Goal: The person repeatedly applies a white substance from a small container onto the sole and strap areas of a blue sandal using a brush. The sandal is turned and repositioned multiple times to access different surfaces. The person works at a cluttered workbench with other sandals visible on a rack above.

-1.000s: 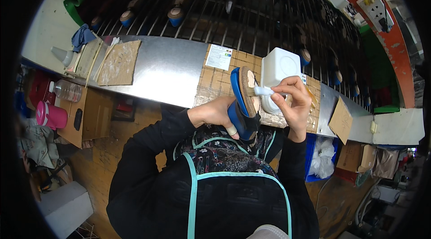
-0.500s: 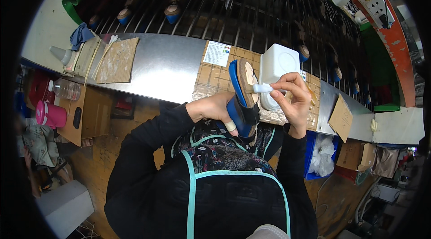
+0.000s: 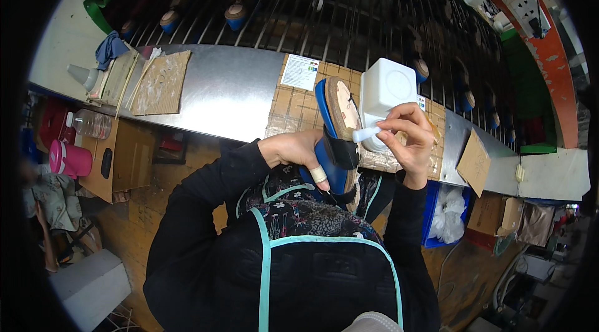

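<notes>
While the blue sandal (image 3: 334,139) stands upright over the cardboard-covered bench (image 3: 293,107), the left hand (image 3: 296,151) clasps its side and the right hand (image 3: 409,139) pinches a white brush handle (image 3: 367,134) against the cork footbed. A white plastic container (image 3: 387,89) sits just behind.

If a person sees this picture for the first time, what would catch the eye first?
Probably the blue sandal at the centre, gripped upright by the left hand while the right hand holds a small white brush at its cork-coloured footbed. Just behind stands a white square container, and a pink cup glows at far left.
</notes>
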A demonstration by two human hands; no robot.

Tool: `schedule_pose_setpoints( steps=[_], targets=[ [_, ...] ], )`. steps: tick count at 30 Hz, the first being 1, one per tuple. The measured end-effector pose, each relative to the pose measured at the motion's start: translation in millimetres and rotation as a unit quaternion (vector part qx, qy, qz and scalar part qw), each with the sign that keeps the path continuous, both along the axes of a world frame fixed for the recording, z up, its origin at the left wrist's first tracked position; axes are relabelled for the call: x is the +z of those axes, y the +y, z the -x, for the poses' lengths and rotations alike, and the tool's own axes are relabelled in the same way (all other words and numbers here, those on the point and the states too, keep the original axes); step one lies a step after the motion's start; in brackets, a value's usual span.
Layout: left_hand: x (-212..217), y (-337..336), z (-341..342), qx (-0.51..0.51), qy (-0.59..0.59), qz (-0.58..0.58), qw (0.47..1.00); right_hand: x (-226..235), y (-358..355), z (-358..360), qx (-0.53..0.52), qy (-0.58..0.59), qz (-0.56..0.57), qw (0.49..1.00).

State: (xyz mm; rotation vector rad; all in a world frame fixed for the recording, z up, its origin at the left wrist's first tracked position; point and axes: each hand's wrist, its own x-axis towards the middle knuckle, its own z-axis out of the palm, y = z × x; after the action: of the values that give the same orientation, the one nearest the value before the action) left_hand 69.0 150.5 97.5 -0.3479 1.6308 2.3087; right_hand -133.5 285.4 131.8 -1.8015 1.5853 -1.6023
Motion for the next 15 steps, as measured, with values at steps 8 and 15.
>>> schedule_pose_setpoints(
  steps=[8,15],
  targets=[
    [-10,2,-1,-0.008,-0.035,0.017,0.999,4,-8,-1,-0.050,0.019,-0.024,0.998],
    [-20,-2,-3,-0.005,-0.034,-0.012,0.999,2,-4,1,-0.013,0.023,-0.015,1.000]
  ],
)
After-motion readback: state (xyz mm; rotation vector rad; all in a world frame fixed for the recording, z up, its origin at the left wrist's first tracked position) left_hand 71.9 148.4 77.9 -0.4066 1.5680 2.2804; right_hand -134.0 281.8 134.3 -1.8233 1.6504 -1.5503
